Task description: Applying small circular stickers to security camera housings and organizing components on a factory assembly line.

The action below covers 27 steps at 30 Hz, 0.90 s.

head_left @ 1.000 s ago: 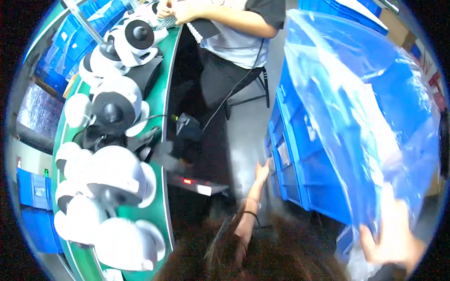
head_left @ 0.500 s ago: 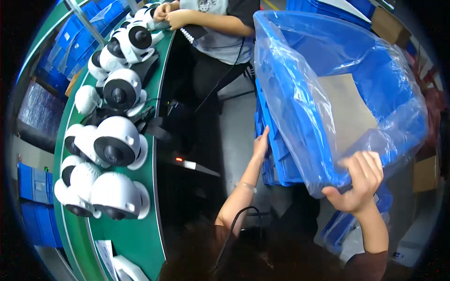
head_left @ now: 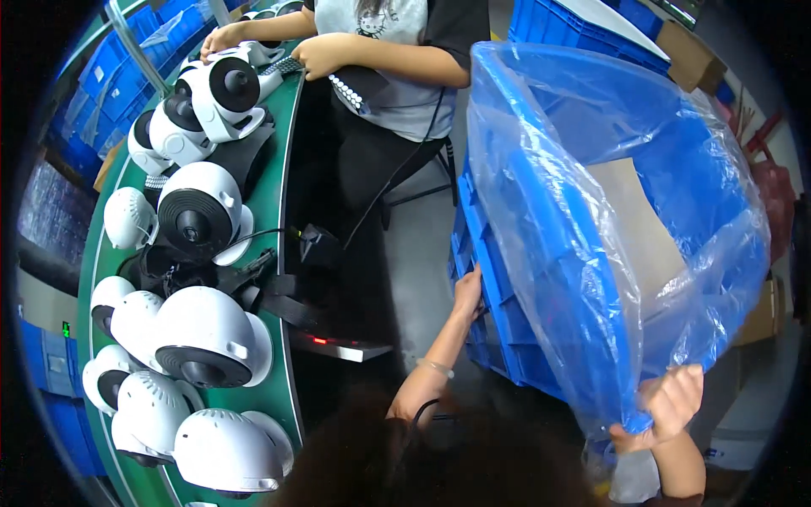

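Note:
A big blue plastic crate [head_left: 541,338] on my right is lined with a clear plastic bag [head_left: 583,245]. Inside lies a sheet of brown cardboard [head_left: 634,220]. My right hand [head_left: 669,404] is closed round the crate's near corner, with the bag's edge bunched under the fingers. Lower on the crate's left side, my left hand [head_left: 469,294] grips the ribbed wall; its fingertips are partly hidden.
White dome-shaped camera housings [head_left: 203,334] crowd the green bench [head_left: 274,186] at left, among black straps and cables. A seated co-worker [head_left: 393,76] handles parts at the bench's far end. Another blue crate [head_left: 583,34] and a cardboard box [head_left: 688,55] stand behind.
The crate's near corner has come closer to me, and my right hand has moved down with it. My left hand also sits lower in view. The co-worker's hands have moved apart.

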Each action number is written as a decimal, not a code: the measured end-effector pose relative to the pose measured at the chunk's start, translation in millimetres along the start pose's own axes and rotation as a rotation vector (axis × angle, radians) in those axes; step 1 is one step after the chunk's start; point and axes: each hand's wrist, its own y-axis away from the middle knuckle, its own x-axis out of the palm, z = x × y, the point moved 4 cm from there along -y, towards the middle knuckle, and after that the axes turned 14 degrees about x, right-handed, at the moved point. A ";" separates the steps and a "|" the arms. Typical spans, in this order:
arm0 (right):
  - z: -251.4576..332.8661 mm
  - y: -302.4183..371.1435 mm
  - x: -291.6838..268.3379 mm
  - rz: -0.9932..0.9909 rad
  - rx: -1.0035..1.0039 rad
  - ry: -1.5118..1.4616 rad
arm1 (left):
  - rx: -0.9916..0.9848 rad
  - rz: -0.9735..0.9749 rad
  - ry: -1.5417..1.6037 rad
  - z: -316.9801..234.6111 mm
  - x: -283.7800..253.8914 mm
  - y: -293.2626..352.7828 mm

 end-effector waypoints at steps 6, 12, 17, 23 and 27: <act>42.6 5.7 -14.1 0.037 -0.015 -0.015 | 0.086 -0.060 0.013 -25.2 -29.2 46.4; 104.4 8.0 -18.9 -0.111 -0.098 -0.092 | 0.106 -0.091 -0.211 11.4 -117.2 73.5; 134.1 13.0 -29.6 -0.186 -0.145 -0.145 | 0.207 -0.100 -0.340 41.0 -160.8 107.0; 144.9 21.2 -38.6 -0.270 -0.054 -0.074 | 0.381 -0.135 -0.516 68.8 -168.6 140.0; 149.1 18.0 -33.3 -0.290 -0.044 -0.216 | 0.416 -0.337 -0.618 -1.0 -149.7 96.3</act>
